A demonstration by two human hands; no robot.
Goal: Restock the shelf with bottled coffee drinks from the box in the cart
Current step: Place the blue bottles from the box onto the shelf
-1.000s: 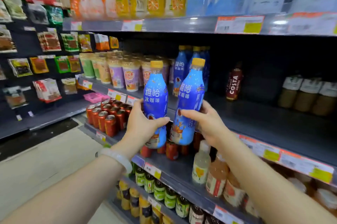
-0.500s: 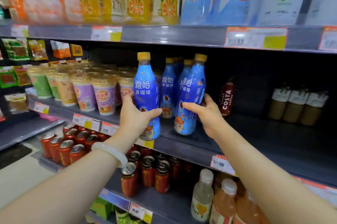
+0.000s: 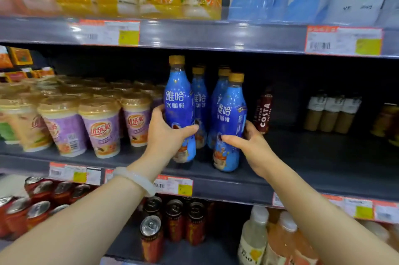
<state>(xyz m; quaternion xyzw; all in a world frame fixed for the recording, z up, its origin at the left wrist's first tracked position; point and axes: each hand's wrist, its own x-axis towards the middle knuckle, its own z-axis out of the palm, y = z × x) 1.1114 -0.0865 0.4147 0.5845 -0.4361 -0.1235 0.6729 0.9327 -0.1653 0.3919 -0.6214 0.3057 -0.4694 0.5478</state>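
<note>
Each of my hands grips a blue bottled coffee drink with a yellow cap. My left hand (image 3: pixel 167 135) holds the left bottle (image 3: pixel 179 100) around its lower half, its base at the dark middle shelf (image 3: pixel 302 169). My right hand (image 3: pixel 248 141) holds the right bottle (image 3: pixel 231 113), slightly tilted, its base on the shelf near the front edge. Behind them stand two more blue coffee bottles (image 3: pixel 200 96) in rows. The box and cart are out of view.
Milk-tea cups (image 3: pixel 101 126) fill the shelf to the left. A dark Costa bottle (image 3: pixel 264 113) and brown bottles with white labels (image 3: pixel 332 113) stand to the right, with bare shelf between. Red cans (image 3: pixel 151 236) sit on the shelf below, juice cartons above.
Both hands have carried the two bottles forward and down onto the middle shelf, in front of the blue bottles standing there. The view has moved closer to the shelf.
</note>
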